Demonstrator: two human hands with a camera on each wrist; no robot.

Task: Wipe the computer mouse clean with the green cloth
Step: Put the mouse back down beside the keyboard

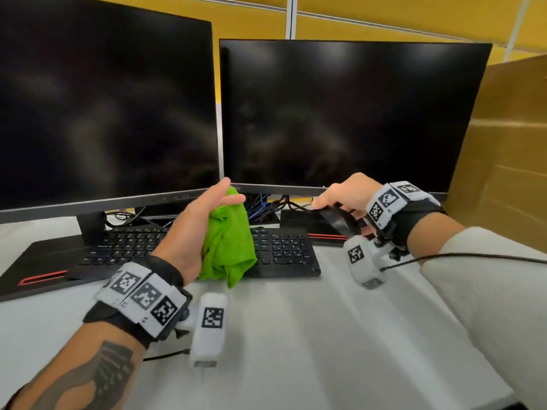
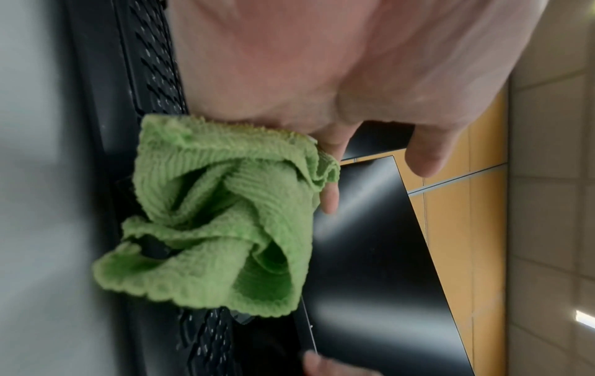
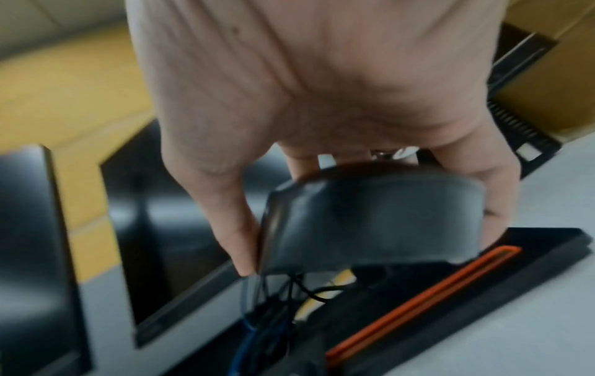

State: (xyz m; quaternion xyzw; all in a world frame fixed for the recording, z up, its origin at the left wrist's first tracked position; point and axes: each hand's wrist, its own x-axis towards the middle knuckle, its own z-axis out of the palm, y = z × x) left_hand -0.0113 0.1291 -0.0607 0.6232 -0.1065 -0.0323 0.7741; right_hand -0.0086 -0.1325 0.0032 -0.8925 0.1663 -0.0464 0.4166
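Note:
My left hand (image 1: 231,190) grips a crumpled green cloth (image 1: 229,241) and holds it up over the middle of the black keyboard (image 1: 281,250). In the left wrist view the green cloth (image 2: 218,223) hangs from the palm and fingers in loose folds. My right hand (image 1: 336,208) grips a black computer mouse (image 1: 334,216) from above, lifted off the table just under the right monitor. The right wrist view shows the mouse (image 3: 370,221) held between thumb and fingers, with its cable (image 3: 289,285) trailing down. The cloth and the mouse are apart.
Two dark monitors (image 1: 103,108) (image 1: 349,113) stand close behind the hands. Flat black monitor bases with red stripes (image 1: 325,235) lie on the white table (image 1: 296,335). Blue and black cables (image 1: 263,205) bunch between the bases. A cardboard box (image 1: 509,143) stands at the right.

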